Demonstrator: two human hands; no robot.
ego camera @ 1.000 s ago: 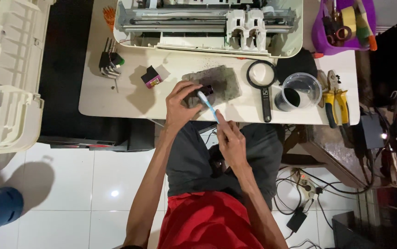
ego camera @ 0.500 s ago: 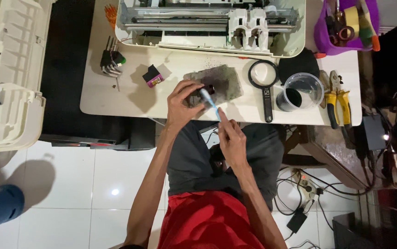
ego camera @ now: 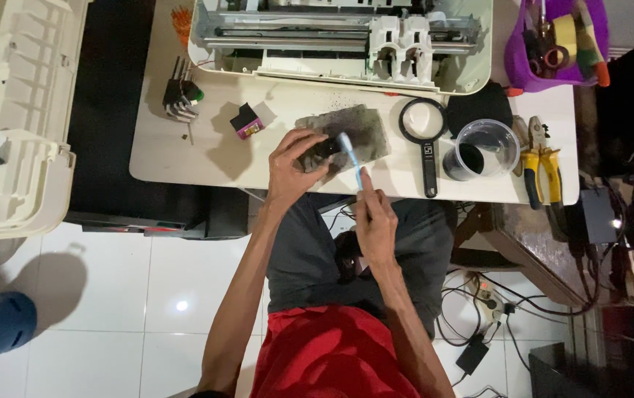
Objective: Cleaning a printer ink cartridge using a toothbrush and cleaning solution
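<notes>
My left hand [ego camera: 295,166] grips a small black ink cartridge [ego camera: 326,148] over a stained grey rag [ego camera: 354,129] on the white table [ego camera: 206,155]. My right hand [ego camera: 376,221] holds a light blue toothbrush [ego camera: 352,158] by its handle. The brush head touches the cartridge. Both hands sit at the table's front edge, above my lap.
An opened printer [ego camera: 346,40] fills the table's back. A second cartridge [ego camera: 247,121] and hex keys [ego camera: 180,96] lie left. A magnifying glass [ego camera: 424,129], a clear cup [ego camera: 482,147], pliers [ego camera: 541,158] and a purple tool tub [ego camera: 552,37] are right. A cream printer cover [ego camera: 11,118] stands far left.
The toothbrush head has shifted slightly along the cartridge, with small hand movements. Nothing else on the table has moved.
</notes>
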